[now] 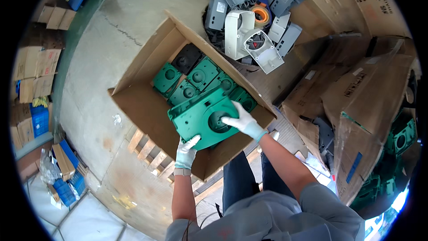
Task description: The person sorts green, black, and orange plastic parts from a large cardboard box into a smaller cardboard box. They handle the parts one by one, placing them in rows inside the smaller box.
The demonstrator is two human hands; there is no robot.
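A green plastic housing point(197, 122) with a round recess is held tilted over a deep open cardboard box point(143, 107). My left hand point(186, 150), in a white glove, grips its lower left edge. My right hand point(242, 118), gloved too, holds its right side, with the thumb over the recess and the other fingers partly hidden. Inside the box several similar green housings point(198, 75) lie side by side, and a black housing point(187, 58) is at the far corner among them. The held piece hides part of the box's inside.
The box stands on a wooden pallet point(147, 150). Beyond it, a container holds grey housings point(216, 11), white housings point(239, 33) and an orange tape roll point(260, 15). Large cardboard boxes point(354, 90) stand at right, with more green housings point(403, 137) beside them. Blue crates point(40, 118) are at far left.
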